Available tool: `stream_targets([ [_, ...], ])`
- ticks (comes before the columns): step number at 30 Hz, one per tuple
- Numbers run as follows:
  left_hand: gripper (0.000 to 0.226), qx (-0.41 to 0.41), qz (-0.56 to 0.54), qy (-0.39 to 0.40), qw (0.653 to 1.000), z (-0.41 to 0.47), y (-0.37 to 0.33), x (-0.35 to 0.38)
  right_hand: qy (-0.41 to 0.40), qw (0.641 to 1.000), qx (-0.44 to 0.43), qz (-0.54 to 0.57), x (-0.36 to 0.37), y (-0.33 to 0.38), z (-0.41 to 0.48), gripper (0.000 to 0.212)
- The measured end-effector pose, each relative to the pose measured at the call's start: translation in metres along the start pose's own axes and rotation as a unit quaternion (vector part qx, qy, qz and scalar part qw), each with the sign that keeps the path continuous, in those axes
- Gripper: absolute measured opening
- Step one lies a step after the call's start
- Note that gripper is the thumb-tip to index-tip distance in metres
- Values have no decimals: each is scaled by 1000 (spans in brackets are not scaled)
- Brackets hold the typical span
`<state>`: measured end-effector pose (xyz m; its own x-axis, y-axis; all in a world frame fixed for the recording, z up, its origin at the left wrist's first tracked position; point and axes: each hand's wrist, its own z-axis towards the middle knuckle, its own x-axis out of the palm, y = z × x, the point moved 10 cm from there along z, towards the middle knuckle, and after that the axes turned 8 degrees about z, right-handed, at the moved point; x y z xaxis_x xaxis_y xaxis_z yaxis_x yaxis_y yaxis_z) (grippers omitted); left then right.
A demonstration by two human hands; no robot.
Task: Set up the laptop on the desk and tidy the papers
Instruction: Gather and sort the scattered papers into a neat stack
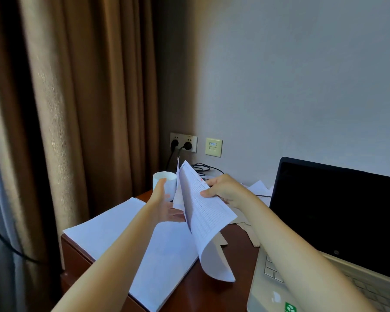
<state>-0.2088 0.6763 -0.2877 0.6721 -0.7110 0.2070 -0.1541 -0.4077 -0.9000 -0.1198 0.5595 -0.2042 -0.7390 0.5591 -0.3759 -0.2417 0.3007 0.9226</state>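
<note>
My right hand (225,192) pinches the printed sheets (204,213) on edge; my open left hand (164,206) meets their underside. The paper stack (113,228) lies below-left, nearer my left, at the left edge of the desk (212,291).

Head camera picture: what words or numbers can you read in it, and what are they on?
None can be read.
held papers: printed table, too small.
wall plate: blue label, blurred.
laptop logo: blurred.
green sticker: white mark, unclear.
</note>
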Motion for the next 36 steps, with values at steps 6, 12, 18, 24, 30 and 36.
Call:
stream_targets([
  [6, 56, -18, 120, -5, 993, -2, 8, -1, -160, 985, -67, -23, -11, 7, 7, 27],
  [12, 70, 4, 85, 11, 996, -1, 1, 0, -183, 973, -123, -62, 12, 18, 7, 26],
  [18, 62, 29, 182, 94, 978, -14, -8, 21, -36, 975, 19, 217, 57, -12, 20, 38],
  [24, 37, 71, 274, -20, 959, -1, -14, 0, -9, 927, 54, 372, 57, -41, 23, 36],
  [30, 49, 68, 350, -81, 931, 4, -13, -11, -85, 981, 74, 159, 23, -79, 22, 39],
  [36, 37, 106, 526, -139, 832, -3, -23, -12, -170, 966, 153, -119, -21, -128, 21, 45],
])
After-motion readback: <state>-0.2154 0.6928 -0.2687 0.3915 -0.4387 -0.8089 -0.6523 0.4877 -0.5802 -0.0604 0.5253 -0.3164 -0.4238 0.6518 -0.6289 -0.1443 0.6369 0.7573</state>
